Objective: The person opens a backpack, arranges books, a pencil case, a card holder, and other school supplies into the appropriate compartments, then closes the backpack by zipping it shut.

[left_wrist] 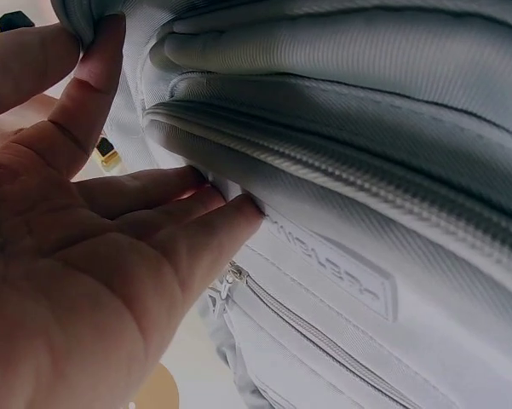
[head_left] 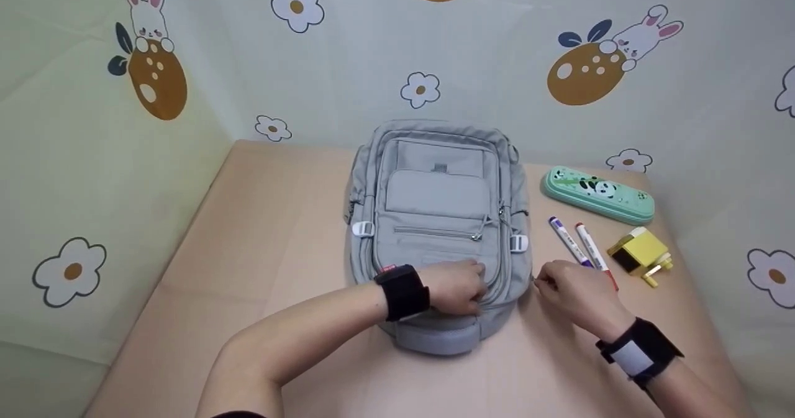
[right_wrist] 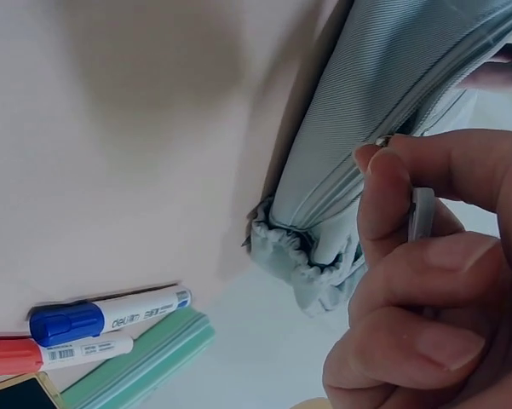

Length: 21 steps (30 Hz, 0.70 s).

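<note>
Right hand (head_left: 581, 294): fingers pinch zipper pull (right_wrist: 421, 213). Left hand (head_left: 453, 286): thumb and finger pinch backpack (head_left: 438, 191) fabric (presumably steadying it against any tug).

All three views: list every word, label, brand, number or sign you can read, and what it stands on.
"deli", on the blue-capped marker; the print after it is too small to read.
Red-capped marker: a barcode; its other print is too small to read.
Backpack: raised lettering on its patch, too unclear to quote.
Red tag by the left wristband: too small to read.
No readable numbers.
</note>
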Each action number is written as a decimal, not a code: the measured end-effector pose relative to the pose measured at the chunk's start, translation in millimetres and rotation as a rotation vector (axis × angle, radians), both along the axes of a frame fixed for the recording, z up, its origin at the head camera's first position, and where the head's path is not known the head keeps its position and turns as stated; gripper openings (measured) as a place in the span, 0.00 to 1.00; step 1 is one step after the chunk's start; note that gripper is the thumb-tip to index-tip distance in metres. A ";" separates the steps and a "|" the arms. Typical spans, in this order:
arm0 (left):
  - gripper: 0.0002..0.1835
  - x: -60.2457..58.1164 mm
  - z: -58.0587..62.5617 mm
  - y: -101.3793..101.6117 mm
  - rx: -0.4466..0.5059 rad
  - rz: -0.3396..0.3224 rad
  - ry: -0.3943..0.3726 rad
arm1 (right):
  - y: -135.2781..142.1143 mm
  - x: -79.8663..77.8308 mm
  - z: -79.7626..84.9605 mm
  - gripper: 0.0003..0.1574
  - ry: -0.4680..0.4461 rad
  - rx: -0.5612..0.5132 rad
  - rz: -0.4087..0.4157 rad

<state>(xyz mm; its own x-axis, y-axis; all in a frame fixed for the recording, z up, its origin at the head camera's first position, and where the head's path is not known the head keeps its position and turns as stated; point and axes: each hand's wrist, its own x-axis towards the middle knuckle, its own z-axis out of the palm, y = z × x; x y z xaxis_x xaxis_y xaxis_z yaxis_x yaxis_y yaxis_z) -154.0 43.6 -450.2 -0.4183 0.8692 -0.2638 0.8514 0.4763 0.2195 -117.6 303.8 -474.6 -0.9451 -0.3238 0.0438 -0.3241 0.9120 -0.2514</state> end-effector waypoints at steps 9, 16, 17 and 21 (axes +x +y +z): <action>0.13 0.8 -1.7 0.7 -0.010 0.006 0.015 | -10.3 11.0 8.1 0.05 -0.043 0.006 0.008; 0.14 0.0 -1.9 2.4 -0.008 0.008 0.016 | -14.6 15.9 11.4 0.06 -0.073 -0.009 0.024; 0.14 -0.2 -2.0 2.2 -0.004 0.007 0.016 | -14.9 16.3 11.4 0.06 -0.070 -0.009 0.027; 0.14 -0.5 -1.8 -1.0 0.017 0.010 -0.004 | -16.2 16.7 10.9 0.05 -0.049 -0.005 0.031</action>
